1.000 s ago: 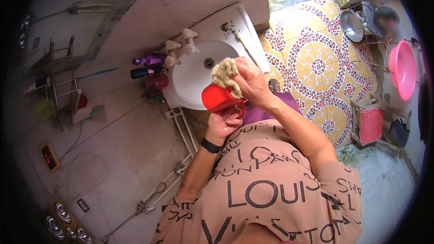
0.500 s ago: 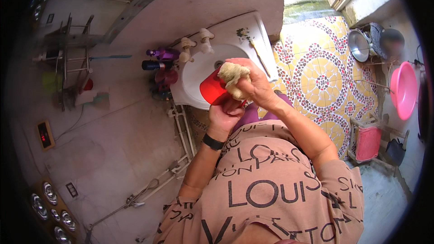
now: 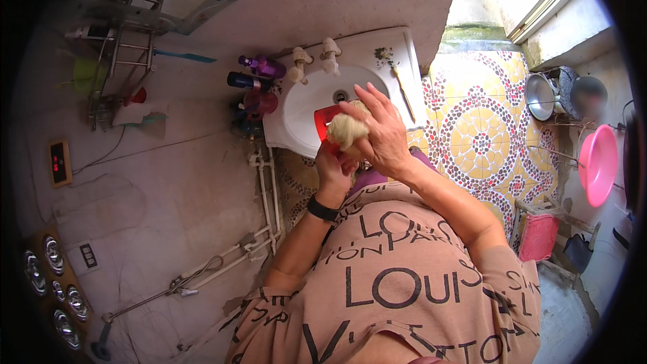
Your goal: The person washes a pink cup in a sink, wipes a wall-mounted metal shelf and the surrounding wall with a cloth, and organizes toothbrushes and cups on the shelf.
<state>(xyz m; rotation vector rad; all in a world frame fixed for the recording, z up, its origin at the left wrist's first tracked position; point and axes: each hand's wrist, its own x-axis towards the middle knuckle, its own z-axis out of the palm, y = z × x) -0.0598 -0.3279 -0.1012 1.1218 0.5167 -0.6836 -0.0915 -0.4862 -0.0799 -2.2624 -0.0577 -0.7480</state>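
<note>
My left hand is closed around the lower part of a red cup, held tilted over the near side of the white washbasin. A crumpled pale yellow cloth lies against the cup, partly covering it. My right hand holds this cloth between thumb and palm, its fingers stretched upward over it. The cup's opening and part of its wall are hidden behind the cloth and my fingers.
Two taps stand at the basin's back, with a purple bottle and a dark blue bottle to their left. A long-handled brush lies on the right ledge. A pink basin hangs at far right.
My right hand has turned, its fingers going from curled over the cloth to stretched out. The cup has tilted and is now more covered. The whole view has shifted slightly.
</note>
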